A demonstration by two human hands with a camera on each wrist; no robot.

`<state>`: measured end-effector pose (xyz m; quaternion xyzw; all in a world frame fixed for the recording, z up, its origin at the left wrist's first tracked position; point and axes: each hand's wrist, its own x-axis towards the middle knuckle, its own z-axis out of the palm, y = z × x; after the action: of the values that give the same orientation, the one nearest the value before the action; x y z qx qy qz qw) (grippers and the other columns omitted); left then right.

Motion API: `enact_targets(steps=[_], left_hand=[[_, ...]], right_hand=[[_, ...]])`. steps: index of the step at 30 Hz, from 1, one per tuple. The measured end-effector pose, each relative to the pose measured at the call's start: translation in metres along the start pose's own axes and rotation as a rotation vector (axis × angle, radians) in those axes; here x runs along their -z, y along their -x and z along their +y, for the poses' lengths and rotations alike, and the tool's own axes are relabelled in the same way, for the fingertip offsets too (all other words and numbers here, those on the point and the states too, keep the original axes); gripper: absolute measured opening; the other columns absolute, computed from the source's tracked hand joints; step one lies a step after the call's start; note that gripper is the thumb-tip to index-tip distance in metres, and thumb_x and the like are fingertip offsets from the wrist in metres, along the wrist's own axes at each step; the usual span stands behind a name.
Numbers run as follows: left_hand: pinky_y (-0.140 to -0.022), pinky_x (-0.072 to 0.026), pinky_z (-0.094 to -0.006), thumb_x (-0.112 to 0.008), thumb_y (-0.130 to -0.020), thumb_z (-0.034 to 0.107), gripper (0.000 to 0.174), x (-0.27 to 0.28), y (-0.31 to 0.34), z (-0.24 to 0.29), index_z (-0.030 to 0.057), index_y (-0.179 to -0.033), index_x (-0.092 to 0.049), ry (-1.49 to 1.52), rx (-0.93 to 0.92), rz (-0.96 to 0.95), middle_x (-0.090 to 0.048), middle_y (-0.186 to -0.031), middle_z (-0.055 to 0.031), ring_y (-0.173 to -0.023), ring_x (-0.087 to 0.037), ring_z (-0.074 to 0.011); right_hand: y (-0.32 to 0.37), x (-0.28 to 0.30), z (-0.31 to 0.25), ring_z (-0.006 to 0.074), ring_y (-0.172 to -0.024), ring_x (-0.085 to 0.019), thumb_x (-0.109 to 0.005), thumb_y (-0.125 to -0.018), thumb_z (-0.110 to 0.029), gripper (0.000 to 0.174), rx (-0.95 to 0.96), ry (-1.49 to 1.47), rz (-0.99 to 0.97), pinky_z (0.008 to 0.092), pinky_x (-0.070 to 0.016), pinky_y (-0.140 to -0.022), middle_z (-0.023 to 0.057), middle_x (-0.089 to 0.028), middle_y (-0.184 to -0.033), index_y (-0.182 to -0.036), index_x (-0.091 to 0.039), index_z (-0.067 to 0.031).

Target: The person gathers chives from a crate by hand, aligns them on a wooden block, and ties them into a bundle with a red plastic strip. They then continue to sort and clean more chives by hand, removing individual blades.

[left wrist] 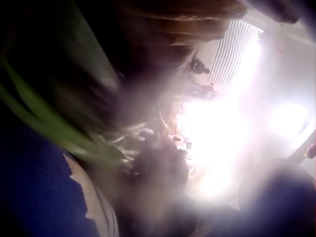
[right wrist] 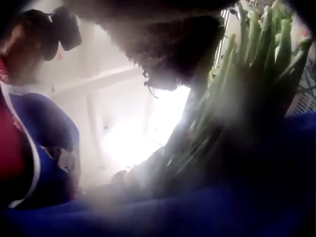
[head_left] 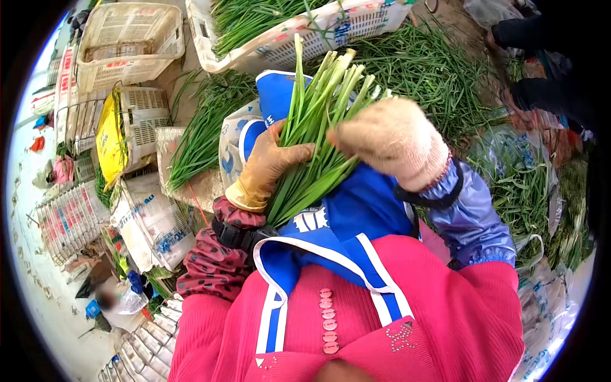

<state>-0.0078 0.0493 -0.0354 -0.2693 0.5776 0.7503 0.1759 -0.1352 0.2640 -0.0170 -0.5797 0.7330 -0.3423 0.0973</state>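
Observation:
A bunch of long green stalks [head_left: 318, 121] with pale ends lies across the blue apron over the lap, pale ends pointing away from the body. The left hand [head_left: 270, 162], in a tan rubber glove, grips the bunch from its left side, thumb across the stalks. On the right side of the bunch, near the pale ends, is the right hand [head_left: 388, 140] in a light knitted glove, slightly blurred, its fingers curled; what lies between them cannot be made out. The right wrist view shows the pale stalk ends [right wrist: 266, 39]; the left wrist view shows blurred green leaves [left wrist: 49, 118].
A white crate [head_left: 305, 41] of green stalks stands ahead, an empty crate [head_left: 127, 48] at the upper left. Loose greens [head_left: 433, 76] cover the floor ahead and right. More stalks [head_left: 210, 134] lie left of the lap. Someone's dark-clothed legs [head_left: 541, 95] are at the upper right.

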Motion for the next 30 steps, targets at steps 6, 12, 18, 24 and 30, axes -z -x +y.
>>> enact_targets(steps=[6, 12, 18, 24, 30], left_hand=[[-0.081, -0.0550, -0.0281, -0.081, -0.075, 0.004, 0.057, -0.006, 0.002, 0.001, -0.0034, -0.126, -0.054, -0.065, -0.056, 0.117, -0.069, -0.104, -0.0098, -0.088, -0.067, -0.0161], [-0.085, -0.0528, -0.0285, -0.084, -0.074, 0.011, 0.061, -0.017, 0.008, -0.002, -0.0022, -0.126, -0.055, -0.415, -0.226, 0.244, -0.069, -0.107, -0.0100, -0.093, -0.066, -0.0159], [-0.084, -0.0527, -0.0283, -0.083, -0.075, 0.011, 0.058, -0.012, 0.004, -0.005, -0.0034, -0.124, -0.055, -0.322, -0.215, 0.252, -0.070, -0.104, -0.0096, -0.092, -0.066, -0.0153], [-0.087, -0.0520, -0.0295, -0.083, -0.074, 0.013, 0.059, -0.016, 0.004, -0.004, -0.0022, -0.124, -0.055, -0.375, -0.238, 0.266, -0.069, -0.108, -0.0120, -0.095, -0.067, -0.0176], [-0.089, -0.0514, -0.0317, -0.085, -0.073, 0.022, 0.066, -0.029, 0.007, -0.003, -0.0016, -0.126, -0.055, -0.581, -0.286, 0.357, -0.069, -0.108, -0.0146, -0.097, -0.068, -0.0225]], right_hand=[[0.009, 0.013, -0.029, 0.0175, -0.074, -0.068, -0.071, -0.082, -0.010, 0.017, -0.696, -0.801, 0.059, 0.0290, -0.0535, -0.069, 0.0100, -0.070, -0.080, -0.097, -0.069, -0.0007], [-0.013, -0.016, -0.008, 0.0369, -0.081, -0.067, -0.062, -0.088, -0.037, 0.031, -0.578, -0.159, 0.180, 0.0434, -0.0537, -0.068, 0.0199, -0.067, -0.083, -0.093, -0.070, -0.0076], [0.003, 0.024, -0.019, 0.0156, -0.065, -0.067, -0.070, -0.079, -0.009, 0.013, -0.263, -1.107, -0.374, 0.0286, -0.0532, -0.059, 0.0107, -0.071, -0.076, -0.085, -0.071, 0.0020], [-0.017, 0.042, 0.006, 0.0109, -0.075, -0.066, -0.069, -0.085, -0.006, 0.021, -0.599, -0.745, 0.407, 0.0220, -0.0519, -0.065, 0.0097, -0.071, -0.086, -0.105, -0.067, 0.0014], [-0.044, 0.020, 0.015, 0.0357, -0.091, -0.068, -0.076, -0.075, -0.034, 0.036, -0.578, 0.239, 0.230, 0.0462, -0.0542, -0.080, 0.0149, -0.070, -0.095, -0.096, -0.066, -0.0079]])
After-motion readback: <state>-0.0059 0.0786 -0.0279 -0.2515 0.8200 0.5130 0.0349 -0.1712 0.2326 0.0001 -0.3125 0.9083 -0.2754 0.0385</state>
